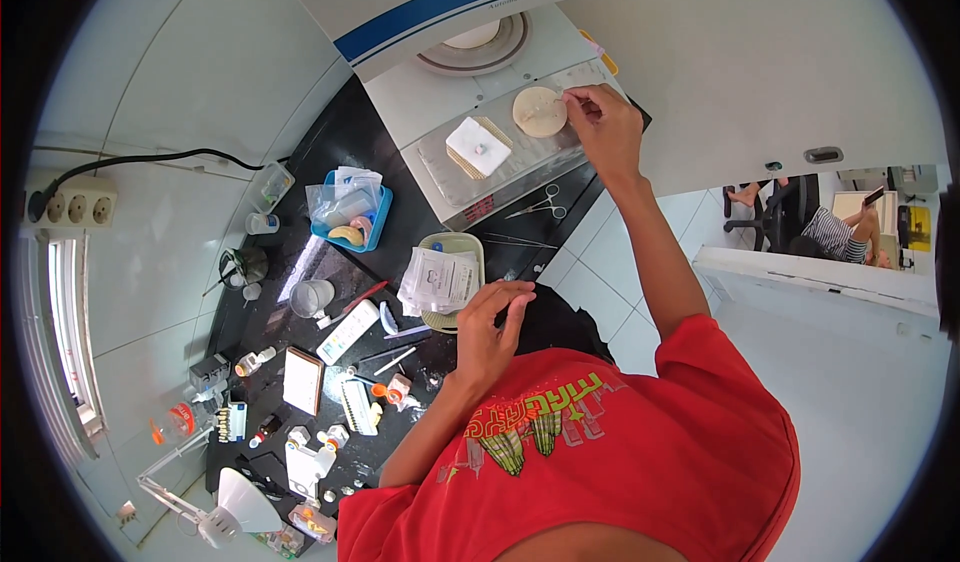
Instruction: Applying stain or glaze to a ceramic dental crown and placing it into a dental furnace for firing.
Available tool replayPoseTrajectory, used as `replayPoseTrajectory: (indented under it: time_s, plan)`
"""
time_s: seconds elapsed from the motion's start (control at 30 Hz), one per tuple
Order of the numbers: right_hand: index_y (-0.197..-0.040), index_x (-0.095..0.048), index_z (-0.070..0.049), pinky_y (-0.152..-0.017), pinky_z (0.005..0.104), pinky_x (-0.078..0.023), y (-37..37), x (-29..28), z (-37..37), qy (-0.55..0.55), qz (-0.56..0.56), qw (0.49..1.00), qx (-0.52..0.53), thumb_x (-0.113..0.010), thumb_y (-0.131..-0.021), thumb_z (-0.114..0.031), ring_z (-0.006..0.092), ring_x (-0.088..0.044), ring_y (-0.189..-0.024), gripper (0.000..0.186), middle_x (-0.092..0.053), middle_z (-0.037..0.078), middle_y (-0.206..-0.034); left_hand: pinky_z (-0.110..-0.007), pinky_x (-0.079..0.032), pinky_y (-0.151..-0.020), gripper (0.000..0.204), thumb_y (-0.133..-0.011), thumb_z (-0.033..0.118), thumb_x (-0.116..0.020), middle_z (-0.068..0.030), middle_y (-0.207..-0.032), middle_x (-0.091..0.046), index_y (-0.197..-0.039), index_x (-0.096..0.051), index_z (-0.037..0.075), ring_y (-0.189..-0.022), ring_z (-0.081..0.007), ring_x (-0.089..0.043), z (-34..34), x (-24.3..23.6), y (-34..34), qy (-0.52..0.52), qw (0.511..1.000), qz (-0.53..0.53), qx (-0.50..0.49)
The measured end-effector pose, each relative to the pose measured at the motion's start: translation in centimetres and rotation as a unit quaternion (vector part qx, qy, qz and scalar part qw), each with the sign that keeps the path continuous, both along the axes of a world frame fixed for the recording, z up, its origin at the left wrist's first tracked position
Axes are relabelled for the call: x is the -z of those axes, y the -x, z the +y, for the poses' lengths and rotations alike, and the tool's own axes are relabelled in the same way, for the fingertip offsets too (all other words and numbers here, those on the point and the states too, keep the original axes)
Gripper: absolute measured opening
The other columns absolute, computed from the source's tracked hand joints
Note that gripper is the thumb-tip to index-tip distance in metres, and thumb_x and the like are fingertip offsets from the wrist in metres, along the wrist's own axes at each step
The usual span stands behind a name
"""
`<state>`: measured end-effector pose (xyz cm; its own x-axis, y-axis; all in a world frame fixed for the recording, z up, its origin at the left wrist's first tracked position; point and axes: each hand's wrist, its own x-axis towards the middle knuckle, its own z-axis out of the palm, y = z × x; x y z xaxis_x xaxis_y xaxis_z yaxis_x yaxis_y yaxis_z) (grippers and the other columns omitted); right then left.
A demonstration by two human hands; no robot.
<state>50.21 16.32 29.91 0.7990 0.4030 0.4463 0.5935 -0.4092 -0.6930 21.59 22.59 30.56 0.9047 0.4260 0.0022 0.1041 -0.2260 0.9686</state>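
Observation:
My right hand (606,130) reaches out to the machine's front ledge with thumb and fingers pinched. Its fingertips are at the right edge of a round cream disc (539,113); whatever they grip is too small to make out. Left of the disc, a white square pad (478,148) lies on a tan honeycomb tray (497,130), with a tiny pale piece (480,149) on top. My left hand (490,330) hovers near my chest, loosely bent with fingers apart and nothing visible in it. Beside it stands a pale green tray (466,245) of white packets (440,282).
The white machine (400,122) has a round chamber (478,47) above its ledge. Scissor-like forceps (543,204) and tweezers (515,240) lie in front. A blue basket (378,224), a glass jar (311,299), bottles and a lamp (240,512) crowd the black counter.

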Motion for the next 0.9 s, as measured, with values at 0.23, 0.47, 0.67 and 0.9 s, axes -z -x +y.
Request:
replayPoseTrajectory:
  time_s: [0.23,0.47,0.67,0.9]
  plan:
    - [-0.09,-0.072,-0.003,-0.062,0.0274,-0.053,0.4,-0.7,0.0,0.046,-0.014,0.999,-0.02,-0.073,-0.084,-0.013,0.0171,-0.068,-0.066,0.011,-0.07,0.007,-0.084,-0.036,-0.052,-0.086,0.012,-0.093,0.005,-0.062,-0.0121,-0.101,-0.073,-0.096,-0.071,-0.002,-0.09,-0.0289,-0.068,0.1,-0.4,0.6,0.017,1.0,0.019,-0.011]
    - [-0.089,-0.072,-0.003,-0.061,0.0271,-0.051,0.5,-0.8,0.0,0.104,-0.028,0.994,-0.014,-0.074,-0.085,-0.018,0.0159,-0.067,-0.064,0.017,-0.07,0.007,-0.083,-0.035,-0.052,-0.084,0.014,-0.094,0.007,-0.061,-0.0119,-0.101,-0.073,-0.095,-0.071,-0.002,-0.091,-0.0281,-0.068,0.3,-0.4,1.2,0.008,0.999,0.01,-0.031]
    - [-0.089,-0.071,-0.005,-0.061,0.0316,-0.053,0.9,-0.8,-0.1,0.101,-0.023,0.995,-0.016,-0.075,-0.083,-0.021,0.0191,-0.067,-0.065,0.018,-0.07,0.006,-0.083,-0.033,-0.053,-0.079,0.016,-0.096,0.008,-0.06,-0.0124,-0.1,-0.072,-0.095,-0.071,-0.003,-0.088,-0.0255,-0.068,0.6,-0.9,1.7,0.009,0.999,0.023,-0.037]
    - [-0.089,-0.071,-0.004,-0.059,0.031,-0.051,2.6,-1.3,-1.4,0.013,-0.014,1.0,0.018,-0.073,-0.087,-0.023,0.0164,-0.066,-0.063,0.019,-0.07,0.007,-0.079,-0.033,-0.052,-0.081,0.019,-0.098,0.01,-0.058,-0.015,-0.1,-0.073,-0.095,-0.071,-0.004,-0.091,-0.0258,-0.07,0.6,-0.5,2.0,0.004,0.998,0.014,-0.057]
